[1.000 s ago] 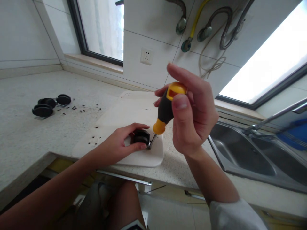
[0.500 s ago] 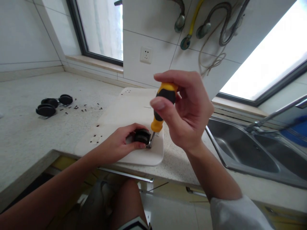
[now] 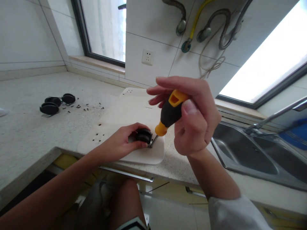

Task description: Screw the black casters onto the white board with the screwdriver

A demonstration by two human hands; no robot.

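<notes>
My left hand (image 3: pixel 122 140) is closed around a black caster wheel (image 3: pixel 144 136), keeping it against a corner of the white board (image 3: pixel 115 118). A yellow and black screwdriver (image 3: pixel 171 111) leans to the right above it. Its tip meets the caster's metal plate; the screw under the tip is too small to make out. My right hand (image 3: pixel 195 115) grips the handle between thumb and forefinger, with the other fingers stretched out past it. Small holes (image 3: pixel 98 137) show in the board's other corners.
Several black casters (image 3: pixel 49 108) lie on the stone counter (image 3: pixel 31 92) at the left, with small dark screws (image 3: pixel 78 106) scattered beside them. A steel sink (image 3: pixel 244 150) with a faucet (image 3: pixel 254 126) is at the right. Hoses and a wall socket (image 3: pixel 148 57) are behind.
My right hand has rolled over and its fingers have loosened and spread. The screwdriver handle has tilted further right. My left hand stays on the caster.
</notes>
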